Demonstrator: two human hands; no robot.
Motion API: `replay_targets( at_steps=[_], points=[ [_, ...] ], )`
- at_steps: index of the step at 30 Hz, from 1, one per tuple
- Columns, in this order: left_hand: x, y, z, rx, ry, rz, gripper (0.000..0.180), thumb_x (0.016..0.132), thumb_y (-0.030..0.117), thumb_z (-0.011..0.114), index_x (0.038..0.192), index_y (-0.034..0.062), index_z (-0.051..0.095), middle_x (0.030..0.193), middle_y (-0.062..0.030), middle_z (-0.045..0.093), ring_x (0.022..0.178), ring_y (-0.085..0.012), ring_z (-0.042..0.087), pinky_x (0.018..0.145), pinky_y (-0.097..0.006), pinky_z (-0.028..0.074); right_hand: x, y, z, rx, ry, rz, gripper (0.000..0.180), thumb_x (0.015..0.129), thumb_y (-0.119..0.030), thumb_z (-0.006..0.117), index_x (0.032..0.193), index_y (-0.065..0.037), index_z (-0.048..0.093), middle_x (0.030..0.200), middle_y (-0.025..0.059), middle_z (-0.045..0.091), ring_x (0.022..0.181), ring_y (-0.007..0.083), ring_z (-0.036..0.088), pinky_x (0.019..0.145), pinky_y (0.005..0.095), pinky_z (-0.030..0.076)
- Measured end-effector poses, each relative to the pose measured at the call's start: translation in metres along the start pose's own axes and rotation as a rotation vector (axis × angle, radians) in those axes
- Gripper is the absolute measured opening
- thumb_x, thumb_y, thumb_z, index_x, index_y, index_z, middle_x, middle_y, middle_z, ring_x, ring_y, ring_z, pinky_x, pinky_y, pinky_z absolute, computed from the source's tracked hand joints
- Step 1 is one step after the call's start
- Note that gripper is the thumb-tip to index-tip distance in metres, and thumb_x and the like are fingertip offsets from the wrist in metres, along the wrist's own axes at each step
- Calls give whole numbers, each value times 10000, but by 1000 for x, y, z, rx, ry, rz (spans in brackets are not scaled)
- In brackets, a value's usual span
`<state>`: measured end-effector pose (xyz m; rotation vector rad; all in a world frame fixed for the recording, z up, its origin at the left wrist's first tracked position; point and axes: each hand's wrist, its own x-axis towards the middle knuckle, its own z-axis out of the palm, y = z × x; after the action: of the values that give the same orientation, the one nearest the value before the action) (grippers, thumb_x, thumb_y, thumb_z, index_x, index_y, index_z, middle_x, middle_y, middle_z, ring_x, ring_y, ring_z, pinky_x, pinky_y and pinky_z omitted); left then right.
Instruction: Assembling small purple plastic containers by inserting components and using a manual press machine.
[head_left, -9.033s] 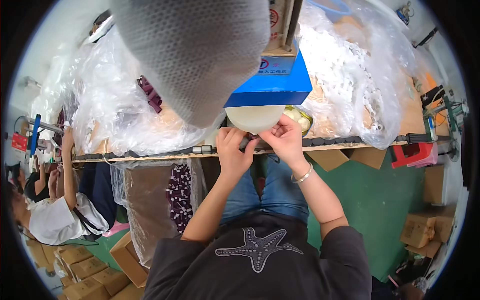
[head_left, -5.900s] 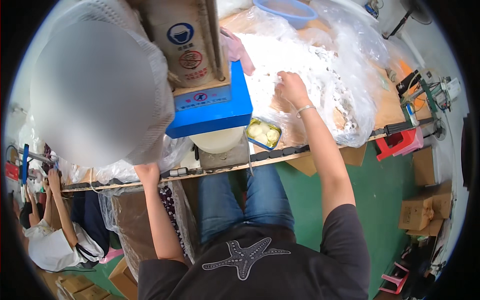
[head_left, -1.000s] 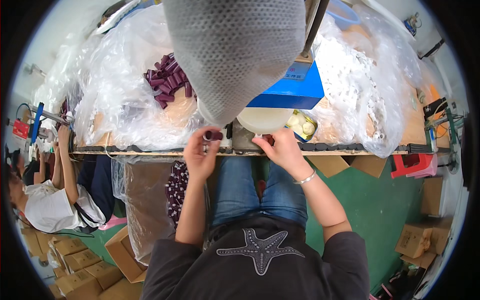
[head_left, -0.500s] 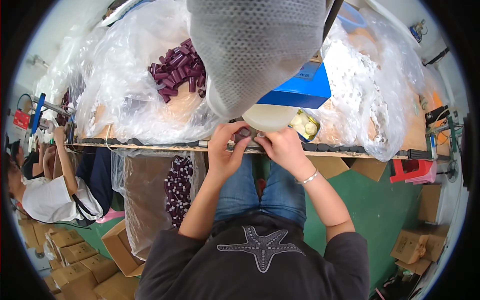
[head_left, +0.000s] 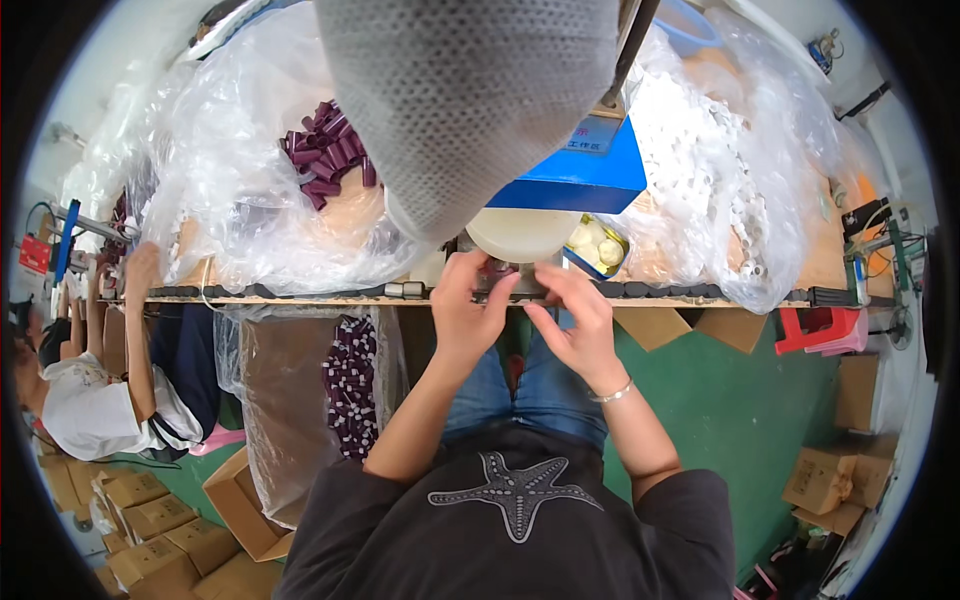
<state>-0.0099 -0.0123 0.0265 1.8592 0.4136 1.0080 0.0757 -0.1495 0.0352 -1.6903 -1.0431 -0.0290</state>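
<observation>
At the bench edge, my left hand (head_left: 468, 312) pinches a short maroon tube (head_left: 498, 267) between thumb and fingers, just below a pale round disc (head_left: 530, 235). My right hand (head_left: 580, 325) is beside it with thumb and fingers apart, and nothing shows between them. A small metal fixture under the disc is partly hidden by my fingers. To the left on the bench lies a heap of maroon tubes (head_left: 328, 150). Many small white parts (head_left: 690, 170) are spread on the right.
A grey mesh cover (head_left: 470, 100) hangs over the bench, with a blue box (head_left: 585, 170) behind it. A small tin of cream-coloured pieces (head_left: 597, 247) stands right of the disc. Below left, a lined carton (head_left: 285, 390) holds maroon and white pieces. A co-worker (head_left: 100, 400) sits at the left.
My right hand has drawn away from the left one and its fingers have spread; the small pale piece at its fingertips no longer shows. The left hand keeps the maroon tube.
</observation>
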Motion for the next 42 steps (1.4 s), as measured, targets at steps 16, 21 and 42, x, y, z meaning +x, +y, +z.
replay_targets(
  at_steps=[16, 21, 42],
  points=[
    [3, -13, 9, 164, -133, 76, 246, 742, 10, 733, 958, 3, 615, 867, -128, 628, 847, -331, 581, 722, -401, 476, -45, 9, -40, -63, -36, -30, 145, 773, -4, 735, 909, -4, 683, 1021, 129, 708, 879, 269, 698, 751, 334, 561],
    [1, -14, 2, 178, -106, 110, 295, 747, 6, 740, 1018, 0, 625, 881, -141, 601, 802, -310, 587, 697, -380, 469, -19, 52, -130, -495, 411, -102, 89, 803, 3, 708, 890, 8, 689, 816, 116, 710, 673, 197, 667, 619, 287, 517],
    [0, -19, 8, 166, -107, 173, 318, 741, -22, 732, 1037, -6, 619, 860, -107, 625, 826, -285, 560, 718, -369, 458, 41, 211, -287, -1441, -23, 374, 129, 840, -88, 544, 942, -62, 619, 886, 182, 659, 806, 376, 656, 682, 454, 536]
  ],
)
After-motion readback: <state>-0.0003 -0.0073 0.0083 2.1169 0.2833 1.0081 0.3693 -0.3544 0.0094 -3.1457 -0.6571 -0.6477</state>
